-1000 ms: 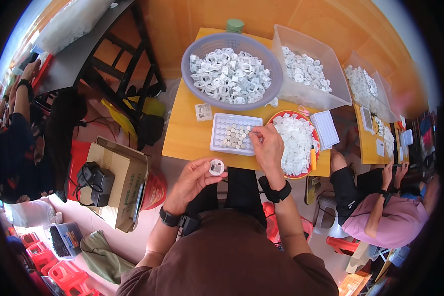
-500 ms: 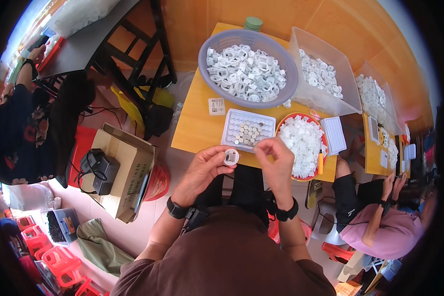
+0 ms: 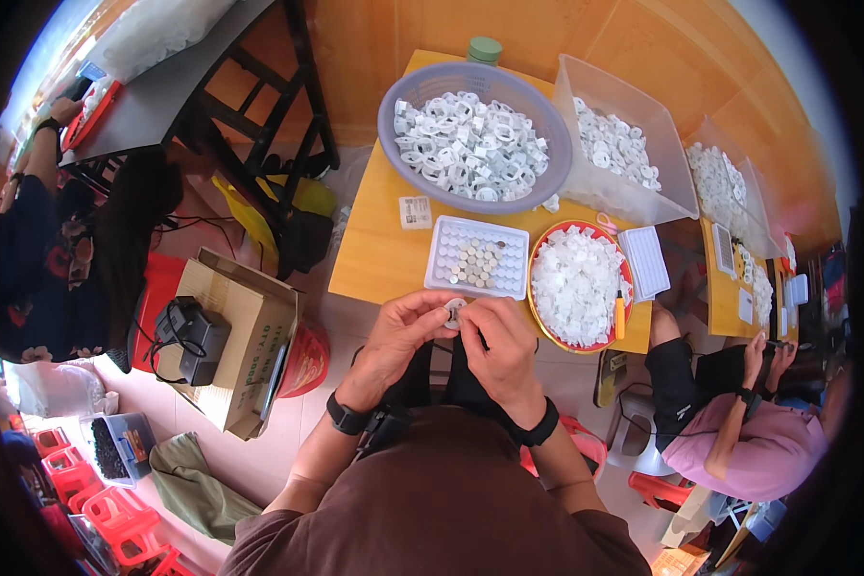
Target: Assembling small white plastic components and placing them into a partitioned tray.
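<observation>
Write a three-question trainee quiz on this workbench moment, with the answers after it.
1. True or false: both hands meet on one small white ring part.
2. Which container lies nearest the hands? A) grey-blue round basin B) white compartment tray C) clear plastic bin
3. Fill in: the shallow dish of white parts beside the tray has a ____ rim.

Key:
1. True: left hand and right hand pinch it together, in front of the yellow table.
2. B
3. red
</observation>
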### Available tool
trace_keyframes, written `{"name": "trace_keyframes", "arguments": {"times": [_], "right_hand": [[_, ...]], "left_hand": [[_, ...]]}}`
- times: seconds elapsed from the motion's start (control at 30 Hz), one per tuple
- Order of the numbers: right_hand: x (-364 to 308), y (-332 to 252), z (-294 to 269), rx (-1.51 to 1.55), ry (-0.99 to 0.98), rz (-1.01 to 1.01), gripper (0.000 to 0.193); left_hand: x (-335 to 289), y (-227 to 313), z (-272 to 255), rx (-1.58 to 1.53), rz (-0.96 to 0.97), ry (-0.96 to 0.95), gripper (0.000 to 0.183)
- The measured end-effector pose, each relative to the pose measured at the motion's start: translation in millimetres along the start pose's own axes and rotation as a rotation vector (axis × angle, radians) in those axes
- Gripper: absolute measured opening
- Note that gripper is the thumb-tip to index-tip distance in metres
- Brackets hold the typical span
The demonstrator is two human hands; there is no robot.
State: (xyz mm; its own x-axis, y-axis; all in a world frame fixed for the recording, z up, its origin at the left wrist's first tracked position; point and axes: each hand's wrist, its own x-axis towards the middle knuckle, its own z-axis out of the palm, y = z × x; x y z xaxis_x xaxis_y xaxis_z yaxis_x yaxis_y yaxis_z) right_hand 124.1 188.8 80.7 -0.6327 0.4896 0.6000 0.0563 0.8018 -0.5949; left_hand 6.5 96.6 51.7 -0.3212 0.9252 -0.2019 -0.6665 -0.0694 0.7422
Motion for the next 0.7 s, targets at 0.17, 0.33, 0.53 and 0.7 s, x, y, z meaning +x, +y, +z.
{"name": "trace_keyframes", "arguments": {"times": [0.17,0.33,0.53,0.7], "right_hand": [[-9,4,9,-0.058,0.044,-0.025,0.019],[-16,1,11,-0.046,0.055,-0.042,0.023],[-18,-10,6,0.103,0.092,0.118,0.021],[-3,17,-19,0.068,0.186,0.281,0.016]], "left_hand": [[2,-4,-1,0.082,0.025,0.006,0.021],[0,-5,1,0.007,0.018,0.025,0.023],[-3,-7,4,-0.114,0.034,0.019,0.024],[-6,-4,4,-0.095,0.044,-0.007,0.025]]}}
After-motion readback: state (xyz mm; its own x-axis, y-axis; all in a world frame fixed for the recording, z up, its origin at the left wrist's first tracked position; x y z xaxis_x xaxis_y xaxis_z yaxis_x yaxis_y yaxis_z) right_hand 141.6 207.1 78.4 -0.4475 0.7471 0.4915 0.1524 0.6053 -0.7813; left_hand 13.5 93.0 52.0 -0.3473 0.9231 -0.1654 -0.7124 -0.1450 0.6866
